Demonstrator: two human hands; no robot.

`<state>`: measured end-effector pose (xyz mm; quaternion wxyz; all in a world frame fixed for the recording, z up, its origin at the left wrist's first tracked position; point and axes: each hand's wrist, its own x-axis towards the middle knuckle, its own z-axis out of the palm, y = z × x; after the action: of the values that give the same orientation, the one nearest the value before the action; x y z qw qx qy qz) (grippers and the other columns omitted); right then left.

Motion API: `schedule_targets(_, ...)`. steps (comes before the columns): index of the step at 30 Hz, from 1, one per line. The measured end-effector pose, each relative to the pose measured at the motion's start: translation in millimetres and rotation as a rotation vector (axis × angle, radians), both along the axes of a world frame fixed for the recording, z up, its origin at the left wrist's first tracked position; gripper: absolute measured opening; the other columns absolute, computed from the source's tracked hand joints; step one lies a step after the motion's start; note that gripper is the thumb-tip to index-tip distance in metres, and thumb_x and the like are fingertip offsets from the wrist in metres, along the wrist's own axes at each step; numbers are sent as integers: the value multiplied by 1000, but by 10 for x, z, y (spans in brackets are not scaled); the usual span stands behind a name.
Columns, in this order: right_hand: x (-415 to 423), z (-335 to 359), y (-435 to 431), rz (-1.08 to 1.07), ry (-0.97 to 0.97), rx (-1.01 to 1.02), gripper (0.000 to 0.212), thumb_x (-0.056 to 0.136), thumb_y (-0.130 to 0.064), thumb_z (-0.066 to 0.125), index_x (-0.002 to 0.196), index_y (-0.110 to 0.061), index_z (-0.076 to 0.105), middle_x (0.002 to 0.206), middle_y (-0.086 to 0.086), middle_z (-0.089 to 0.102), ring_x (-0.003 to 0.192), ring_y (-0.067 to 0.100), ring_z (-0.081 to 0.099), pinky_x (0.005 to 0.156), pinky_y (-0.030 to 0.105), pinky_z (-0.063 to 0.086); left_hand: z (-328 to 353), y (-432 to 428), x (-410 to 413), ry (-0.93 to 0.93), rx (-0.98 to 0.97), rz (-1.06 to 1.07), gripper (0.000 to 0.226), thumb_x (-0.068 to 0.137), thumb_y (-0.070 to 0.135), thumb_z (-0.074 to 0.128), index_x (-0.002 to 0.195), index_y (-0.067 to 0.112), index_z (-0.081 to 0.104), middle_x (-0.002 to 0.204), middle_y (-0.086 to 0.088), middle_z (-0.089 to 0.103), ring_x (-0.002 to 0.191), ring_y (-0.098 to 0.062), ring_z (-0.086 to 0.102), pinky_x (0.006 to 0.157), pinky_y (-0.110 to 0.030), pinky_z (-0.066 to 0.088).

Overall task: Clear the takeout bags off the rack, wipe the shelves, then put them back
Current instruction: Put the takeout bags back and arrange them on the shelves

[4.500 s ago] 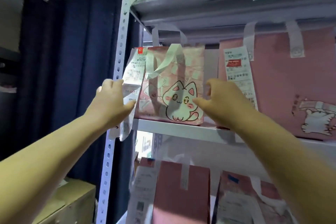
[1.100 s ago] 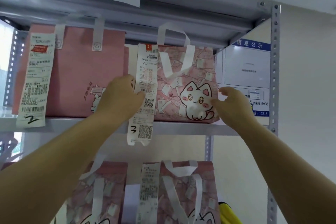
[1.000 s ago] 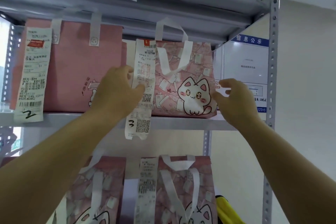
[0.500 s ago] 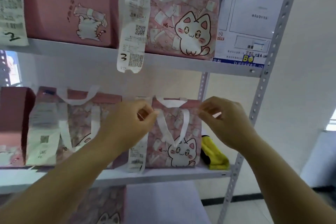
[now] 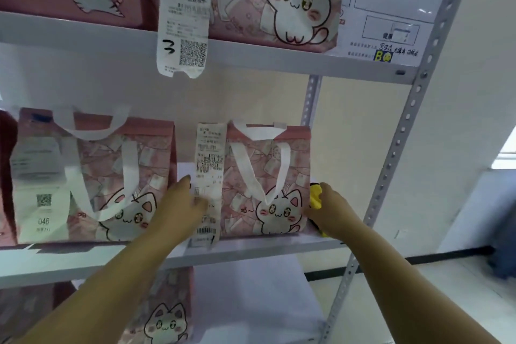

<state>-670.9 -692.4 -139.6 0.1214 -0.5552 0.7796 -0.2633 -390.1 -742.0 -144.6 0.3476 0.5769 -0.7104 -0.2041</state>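
A pink takeout bag (image 5: 268,173) with a white cat print and white handles stands upright at the right end of the middle shelf (image 5: 251,253). A long receipt (image 5: 208,176) hangs down its left front. My left hand (image 5: 181,208) grips the bag's left side, thumb over the receipt. My right hand (image 5: 328,208) grips its right side, fingers hidden behind it. A second cat bag (image 5: 111,176) stands to the left. More pink bags (image 5: 276,0) stand on the upper shelf (image 5: 251,60), one with a receipt marked 3.
A yellow cloth (image 5: 316,197) lies on the middle shelf just behind my right hand. The rack's perforated grey post (image 5: 402,131) rises at the right. Another cat bag (image 5: 167,313) stands on the shelf below. A notice sheet (image 5: 391,8) hangs behind the upper shelf.
My hands left the cat bag on the upper shelf and dropped to the middle shelf. They slid from the right bag's top edge down to its two sides.
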Motion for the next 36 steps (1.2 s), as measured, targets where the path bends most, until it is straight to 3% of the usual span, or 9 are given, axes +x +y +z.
schedule_targets(3, 56, -83, -112, 49, -49, -10, 29, 83, -24, 58, 109, -23, 46, 104, 3, 61, 88, 24, 62, 71, 36, 54, -69, -22, -35, 34, 35, -11, 22, 90, 20, 52, 111, 12, 52, 96, -8, 66, 79, -25, 63, 70, -42, 55)
schedule_targets(6, 95, -149, -181, -17, -18, -36, 15, 88, -17, 49, 100, -24, 46, 103, 4, 65, 78, 16, 60, 52, 24, 42, -126, -50, -34, 50, 12, -19, 24, 91, 18, 53, 114, 11, 52, 104, -6, 66, 89, -24, 63, 77, -38, 54)
schedule_targets(10, 87, -193, -132, -72, -36, -145, 22, 90, -18, 43, 110, -25, 48, 93, 0, 64, 83, 23, 63, 70, 41, 55, -136, -45, 14, 86, -38, -23, 21, 92, 14, 55, 113, 10, 53, 111, -6, 66, 88, -21, 63, 70, -30, 53)
schedule_targets(13, 78, -173, -16, -73, -88, -188, 21, 90, -22, 43, 110, -24, 47, 94, 1, 62, 80, 27, 63, 71, 47, 56, -120, 36, 42, 90, -84, -45, 20, 91, 14, 57, 111, 12, 55, 108, -4, 67, 83, -14, 59, 65, -24, 48)
schedule_targets(17, 73, -156, 267, -58, -110, -277, 21, 92, -24, 48, 113, -21, 50, 97, -3, 63, 74, 11, 58, 55, 29, 49, -88, 272, 99, 131, -125, -92, 17, 89, 13, 60, 106, 13, 58, 106, 0, 68, 84, -11, 61, 64, -18, 47)
schedule_targets(22, 167, -154, 808, -27, -53, -338, 16, 93, -37, 48, 101, -23, 49, 80, -19, 56, 69, -1, 54, 49, 20, 41, -90, 748, 262, 146, -119, -133, 20, 88, 16, 61, 108, 19, 57, 105, 5, 69, 92, -11, 64, 79, -33, 53)
schedule_targets(26, 299, -219, 1248, 7, -44, -426, 7, 92, -27, 53, 96, -24, 49, 83, -12, 61, 72, 3, 57, 55, 21, 44, -143, 1179, 435, 164, -172, -141, 16, 88, 18, 62, 97, 28, 54, 95, 16, 63, 79, 9, 56, 64, -10, 42)
schedule_targets(30, 570, -222, 1601, 79, -52, -547, 15, 90, -18, 56, 94, -29, 47, 90, -6, 63, 78, 10, 61, 61, 26, 51, -139, 1583, 728, 196, -227, -118, 17, 87, 24, 61, 104, 26, 55, 92, 22, 60, 76, 11, 56, 62, -6, 41)
schedule_targets(36, 1170, 69, 1838, 203, -76, -846, 12, 89, -16, 58, 93, -26, 51, 85, -7, 62, 73, 3, 61, 53, 19, 50, 101, 2085, 1290, 316, -424, -58, 10, 86, 25, 57, 95, 29, 53, 85, 22, 61, 75, 19, 60, 50, -3, 45)
